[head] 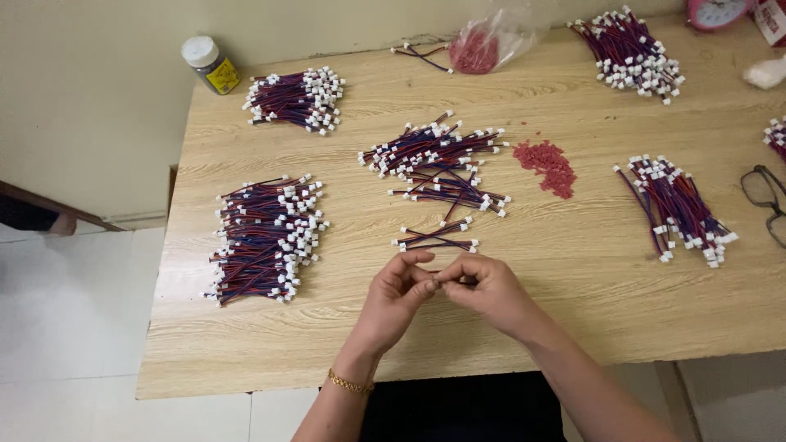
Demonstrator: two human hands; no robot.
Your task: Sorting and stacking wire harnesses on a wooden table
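Observation:
My left hand (395, 296) and my right hand (490, 290) meet over the front of the wooden table (573, 270), fingertips pinched together on a small piece I cannot make out; it may be a short wire lead. Just beyond my fingers lies a small bunch of red-and-blue wire leads with white connectors (435, 237). Farther back sits a loose heap of the same leads (438, 160). A little pile of tiny red pieces (548, 166) lies to its right.
Bundles of the same leads lie at the left (266, 237), back left (296, 98), right (675, 209) and back right (630, 53). A clear bag of red pieces (483, 45), a small jar (210, 64) and spectacles (765, 200) stand along the edges.

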